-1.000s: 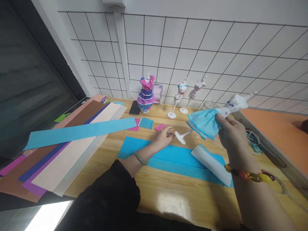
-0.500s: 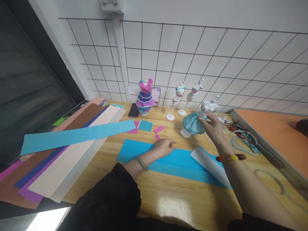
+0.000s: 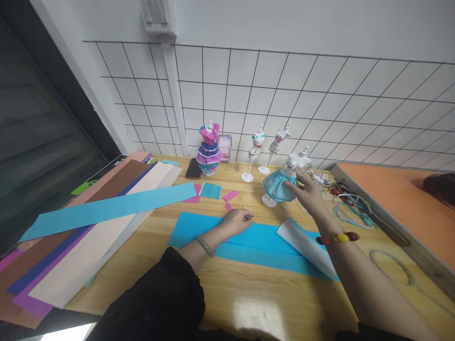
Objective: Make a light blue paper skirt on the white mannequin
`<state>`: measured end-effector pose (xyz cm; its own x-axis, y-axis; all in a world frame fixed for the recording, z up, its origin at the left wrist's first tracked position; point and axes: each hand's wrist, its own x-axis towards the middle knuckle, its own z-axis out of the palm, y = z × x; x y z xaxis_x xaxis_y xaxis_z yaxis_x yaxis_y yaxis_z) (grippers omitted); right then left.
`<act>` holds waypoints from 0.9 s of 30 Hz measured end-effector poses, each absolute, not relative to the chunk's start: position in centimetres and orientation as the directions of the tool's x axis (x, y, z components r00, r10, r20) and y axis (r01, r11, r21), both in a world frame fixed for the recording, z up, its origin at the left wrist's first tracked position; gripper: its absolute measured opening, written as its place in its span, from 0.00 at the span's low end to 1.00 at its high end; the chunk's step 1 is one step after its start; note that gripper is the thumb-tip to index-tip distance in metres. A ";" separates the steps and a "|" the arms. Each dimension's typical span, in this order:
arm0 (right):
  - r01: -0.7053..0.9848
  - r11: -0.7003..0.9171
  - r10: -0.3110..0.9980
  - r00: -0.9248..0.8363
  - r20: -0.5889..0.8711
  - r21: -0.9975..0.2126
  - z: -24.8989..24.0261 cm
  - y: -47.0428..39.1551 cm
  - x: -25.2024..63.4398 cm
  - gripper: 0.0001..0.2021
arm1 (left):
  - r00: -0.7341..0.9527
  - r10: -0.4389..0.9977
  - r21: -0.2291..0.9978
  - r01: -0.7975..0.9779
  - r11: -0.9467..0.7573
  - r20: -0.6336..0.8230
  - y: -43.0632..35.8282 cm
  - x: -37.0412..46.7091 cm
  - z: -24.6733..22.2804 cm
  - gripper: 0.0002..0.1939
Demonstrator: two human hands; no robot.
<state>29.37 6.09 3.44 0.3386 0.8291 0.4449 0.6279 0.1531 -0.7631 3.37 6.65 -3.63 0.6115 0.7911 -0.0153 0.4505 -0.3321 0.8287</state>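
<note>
A miniature white dress form (image 3: 297, 162) wears a light blue skirt (image 3: 279, 186) and leans over its round white base. My right hand (image 3: 308, 192) grips the skirt at its right side, thumb across the front and fingers near the waist. My left hand (image 3: 239, 221), loosely closed, rests on a bright blue paper or fabric sheet (image 3: 263, 244); nothing shows between its fingers. The sheet's right part carries a folded piece with a pale underside (image 3: 302, 244). Just beyond the left hand lie small pink scraps (image 3: 231, 195) and a blue pleated piece (image 3: 211, 191).
Long coloured strips (image 3: 103, 237) overlap at the left, topped by a light blue strip (image 3: 106, 207). A dressed form (image 3: 208, 154), a phone (image 3: 193, 168) and two bare forms (image 3: 256, 150) stand or lie along the wall. Cords (image 3: 351, 208) and an orange-floored tray (image 3: 398, 199) are at the right.
The whole view has shifted slightly, with things sitting lower and a little to the left. Both hands keep nearly the same places, the right one still at the skirt.
</note>
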 end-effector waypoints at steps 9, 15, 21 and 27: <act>0.668 0.006 0.844 0.396 0.363 -0.744 2.9 0.0 31.9 0.29 | 0.604 0.796 0.872 0.414 -0.263 -0.047 7.3 3.2 -4.1 0.14; 0.767 -0.109 0.940 0.287 0.187 -0.632 -0.3 -6.4 33.9 0.20 | 0.598 0.798 0.903 0.380 -0.202 -0.073 7.5 3.1 -4.1 0.14; 0.845 -0.162 0.959 0.257 0.120 -0.510 -3.4 -9.2 34.2 0.18 | 0.604 0.791 0.922 0.355 -0.156 -0.098 7.6 3.0 -4.1 0.15; 0.879 -0.111 0.972 0.193 0.132 -0.464 -4.5 -9.1 33.6 0.17 | 0.595 0.797 0.928 0.346 -0.137 -0.105 7.6 3.3 -4.4 0.13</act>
<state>33.65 -9.12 -4.53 0.1931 0.9722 0.1321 0.8786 -0.1115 -0.4643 3.33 7.57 -4.40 0.5953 0.7966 -0.1046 0.3463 -0.1370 0.9281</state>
